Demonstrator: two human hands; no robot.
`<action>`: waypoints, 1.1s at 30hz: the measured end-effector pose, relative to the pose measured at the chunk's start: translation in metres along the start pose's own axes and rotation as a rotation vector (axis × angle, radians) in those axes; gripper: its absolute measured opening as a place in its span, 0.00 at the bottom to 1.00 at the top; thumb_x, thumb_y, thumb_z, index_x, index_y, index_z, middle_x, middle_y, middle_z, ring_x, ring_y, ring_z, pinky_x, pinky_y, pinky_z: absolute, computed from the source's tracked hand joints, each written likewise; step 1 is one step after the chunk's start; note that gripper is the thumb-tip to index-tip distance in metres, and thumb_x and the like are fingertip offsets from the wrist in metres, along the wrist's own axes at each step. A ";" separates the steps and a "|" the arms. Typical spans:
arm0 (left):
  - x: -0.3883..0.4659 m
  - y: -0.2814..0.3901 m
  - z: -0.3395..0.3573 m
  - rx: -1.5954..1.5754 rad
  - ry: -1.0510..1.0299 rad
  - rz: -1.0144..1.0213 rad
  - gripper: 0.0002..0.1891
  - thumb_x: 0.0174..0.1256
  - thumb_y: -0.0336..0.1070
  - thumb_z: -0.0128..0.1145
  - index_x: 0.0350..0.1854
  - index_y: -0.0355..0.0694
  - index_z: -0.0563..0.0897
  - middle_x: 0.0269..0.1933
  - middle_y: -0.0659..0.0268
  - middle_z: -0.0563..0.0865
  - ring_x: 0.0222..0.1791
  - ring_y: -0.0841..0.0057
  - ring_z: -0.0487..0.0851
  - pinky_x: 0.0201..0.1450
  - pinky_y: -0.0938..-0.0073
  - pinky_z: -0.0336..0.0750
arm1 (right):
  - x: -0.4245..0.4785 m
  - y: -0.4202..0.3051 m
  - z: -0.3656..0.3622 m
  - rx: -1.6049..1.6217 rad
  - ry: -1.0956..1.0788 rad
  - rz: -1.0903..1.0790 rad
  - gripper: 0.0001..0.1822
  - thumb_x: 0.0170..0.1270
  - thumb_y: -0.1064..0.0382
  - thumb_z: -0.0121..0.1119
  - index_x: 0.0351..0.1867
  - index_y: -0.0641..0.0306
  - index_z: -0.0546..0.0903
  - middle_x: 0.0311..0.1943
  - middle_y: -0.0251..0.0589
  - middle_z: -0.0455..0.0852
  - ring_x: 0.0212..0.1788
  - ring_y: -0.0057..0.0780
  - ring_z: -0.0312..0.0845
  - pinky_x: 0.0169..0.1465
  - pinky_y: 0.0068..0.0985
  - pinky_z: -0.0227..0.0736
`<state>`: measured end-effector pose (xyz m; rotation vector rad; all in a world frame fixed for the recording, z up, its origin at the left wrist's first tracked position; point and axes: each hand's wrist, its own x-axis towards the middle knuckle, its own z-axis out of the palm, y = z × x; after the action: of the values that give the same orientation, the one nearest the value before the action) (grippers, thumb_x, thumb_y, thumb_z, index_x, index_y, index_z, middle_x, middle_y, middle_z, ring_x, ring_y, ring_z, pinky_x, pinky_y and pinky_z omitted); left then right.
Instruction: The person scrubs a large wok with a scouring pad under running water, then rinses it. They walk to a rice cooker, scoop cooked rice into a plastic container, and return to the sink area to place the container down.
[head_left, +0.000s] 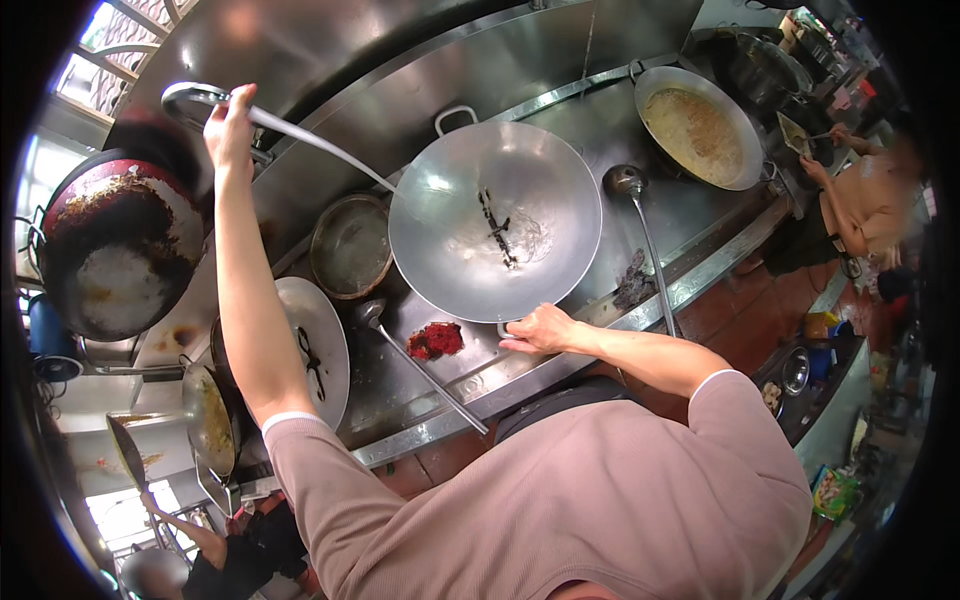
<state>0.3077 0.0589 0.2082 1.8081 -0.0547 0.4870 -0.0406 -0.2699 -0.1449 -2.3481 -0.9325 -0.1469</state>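
My left hand (232, 131) is raised at the upper left, closed around a curved metal tap spout (187, 97). From it a pale streak, apparently water, runs down to the rim of a large metal wok (427, 240). Rippled clear liquid (532, 232) lies in the wok's bottom, with a dark broken shape that may be a reflection. At the wok's near rim, my right hand (544, 328) grips its loop handle (508, 330). A patch of red food (435, 341) is on the steel stove top left of this hand. Ladles (427, 367) (649, 232) lie either side.
A wok of cloudy yellowish liquid (694, 139) stands at upper right. Left are a round pan (351, 246), another wok (330, 352) and a large stained wok (120, 255). One person (870, 195) works at far right, another (240, 555) at lower left. Dark residue (634, 281) sits near the front edge.
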 end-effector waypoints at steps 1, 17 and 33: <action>-0.007 -0.001 -0.006 -0.062 0.034 0.031 0.16 0.70 0.44 0.62 0.49 0.37 0.85 0.49 0.62 0.91 0.51 0.78 0.84 0.57 0.78 0.71 | 0.012 -0.006 -0.021 0.002 0.018 -0.003 0.25 0.70 0.41 0.59 0.23 0.57 0.74 0.11 0.43 0.76 0.17 0.49 0.78 0.21 0.40 0.72; -0.080 -0.134 -0.112 -0.065 0.410 -0.112 0.12 0.71 0.43 0.64 0.29 0.44 0.81 0.25 0.75 0.77 0.23 0.85 0.72 0.25 0.76 0.66 | 0.295 0.009 -0.292 -0.260 0.356 0.215 0.26 0.73 0.41 0.51 0.28 0.58 0.88 0.28 0.45 0.89 0.36 0.51 0.87 0.47 0.42 0.82; 0.041 -0.258 0.003 -1.146 0.099 -0.513 0.12 0.77 0.50 0.56 0.42 0.48 0.83 0.38 0.71 0.88 0.34 0.79 0.85 0.34 0.77 0.76 | 0.036 -0.044 -0.118 0.017 0.277 0.466 0.21 0.65 0.59 0.65 0.13 0.61 0.76 0.12 0.42 0.77 0.13 0.38 0.75 0.19 0.33 0.66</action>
<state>0.4191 0.1415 -0.0132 0.6247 0.1684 0.1026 -0.0289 -0.2909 -0.0158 -2.3830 -0.2435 -0.2638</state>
